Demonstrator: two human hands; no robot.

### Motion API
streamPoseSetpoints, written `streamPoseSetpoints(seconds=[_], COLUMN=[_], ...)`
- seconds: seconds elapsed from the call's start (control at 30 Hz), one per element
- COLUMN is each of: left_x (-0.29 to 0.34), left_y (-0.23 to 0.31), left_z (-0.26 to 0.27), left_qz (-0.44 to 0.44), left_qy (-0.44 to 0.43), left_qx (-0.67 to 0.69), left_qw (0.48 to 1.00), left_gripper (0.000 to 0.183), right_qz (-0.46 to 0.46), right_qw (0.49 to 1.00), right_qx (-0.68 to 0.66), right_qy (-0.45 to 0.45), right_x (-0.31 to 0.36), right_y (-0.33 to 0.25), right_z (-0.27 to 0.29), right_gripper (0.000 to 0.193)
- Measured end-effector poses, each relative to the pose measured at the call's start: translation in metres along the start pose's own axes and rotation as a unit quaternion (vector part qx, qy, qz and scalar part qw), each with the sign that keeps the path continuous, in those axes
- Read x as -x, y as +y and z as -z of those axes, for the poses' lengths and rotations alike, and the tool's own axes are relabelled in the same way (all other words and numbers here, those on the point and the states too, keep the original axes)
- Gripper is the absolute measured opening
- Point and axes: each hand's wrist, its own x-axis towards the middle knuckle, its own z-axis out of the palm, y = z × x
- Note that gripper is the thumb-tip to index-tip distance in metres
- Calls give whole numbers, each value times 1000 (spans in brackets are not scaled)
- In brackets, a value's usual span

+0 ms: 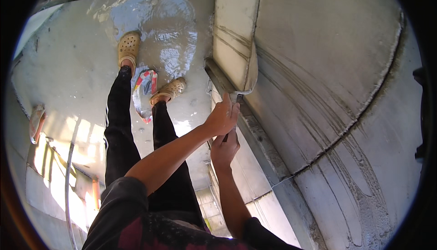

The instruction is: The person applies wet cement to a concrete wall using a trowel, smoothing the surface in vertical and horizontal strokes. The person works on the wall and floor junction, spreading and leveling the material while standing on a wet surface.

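Note:
Both my hands close around one slim hand tool with a dark handle (226, 137); its exact kind is mostly hidden by my fingers. My left hand (222, 116) grips it higher up, close to the bottom corner of a pale wall edge (234, 27). Just below, my right hand (225, 150) wraps the lower part of the handle. A small dark piece at the far end, beyond my left fingers, meets that corner. A narrow grey ledge (261, 141) runs beside my hands. On the right, a grey wall panel (314, 59) carries dark wet drip streaks.
My feet stand in tan perforated clogs (129, 45) on a wet grey floor, with a shiny puddle (159, 27) ahead. A crumpled red, white and blue plastic bag (137, 97) lies between them. At left are a hose (68, 177) and an orange pipe (95, 191).

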Motion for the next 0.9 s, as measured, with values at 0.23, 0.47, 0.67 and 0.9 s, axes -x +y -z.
streamPoseSetpoints(seconds=[0.23,0.47,0.67,0.9], left_x=[29,59,87,98], left_y=[-53,-72,-65,-135], left_z=[22,151,186,203], left_qz=[-20,208,222,151], left_qy=[-38,69,78,49], left_qx=[101,88,50,-35], left_qw=[994,972,971,987], left_gripper=[20,24,25,23], right_qz=[-45,-240,-318,-148], right_qw=[994,821,722,274], right_qx=[-32,-318,-512,-931], right_qy=[-94,-408,-339,-189], right_x=[31,69,80,72], right_y=[-31,-103,-58,-54], right_z=[5,141,213,208], right_gripper=[47,32,32,54])
